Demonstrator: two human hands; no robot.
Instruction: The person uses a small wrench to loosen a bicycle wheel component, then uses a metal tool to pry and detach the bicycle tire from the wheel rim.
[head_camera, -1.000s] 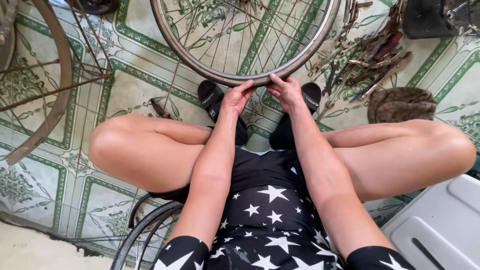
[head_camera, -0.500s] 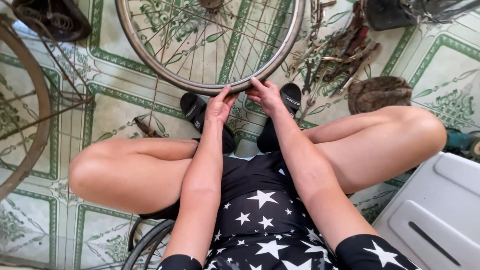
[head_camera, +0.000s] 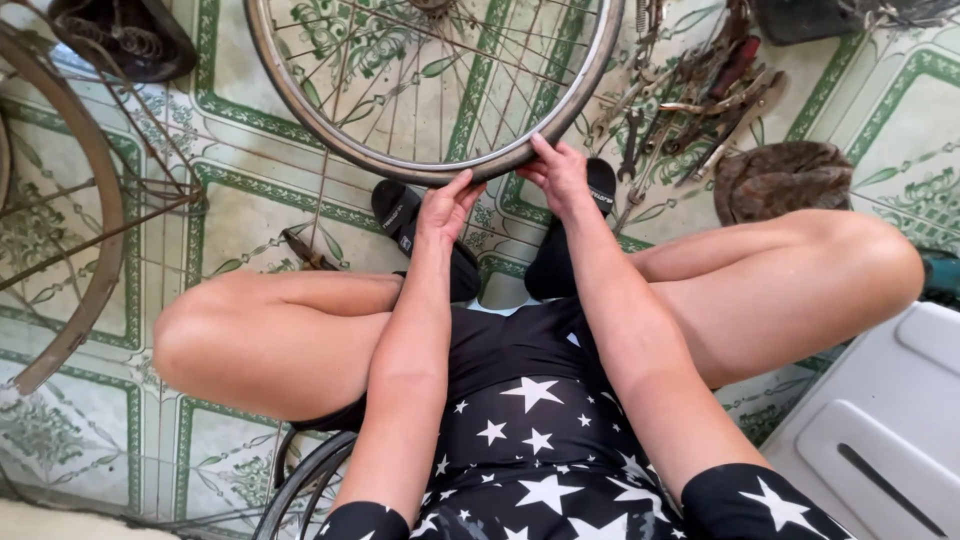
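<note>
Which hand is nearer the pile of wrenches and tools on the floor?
Right. The right hand grips the wheel rim just beside the tool pile; the left hand holds the rim farther from it, on the right hand's other side.

Wheel (head_camera: 430, 90): bare metal bicycle rim, wire spokes; stands on patterned tile floor; lower edge nearest the sitter

Home bicycle-repair spot: green-patterned tiled floor (head_camera: 230, 110) strewn with spoked metal bicycle wheel (head_camera: 430, 90), rusty bare rim (head_camera: 85, 270), pile of worn hand tools (head_camera: 700, 100).
</note>
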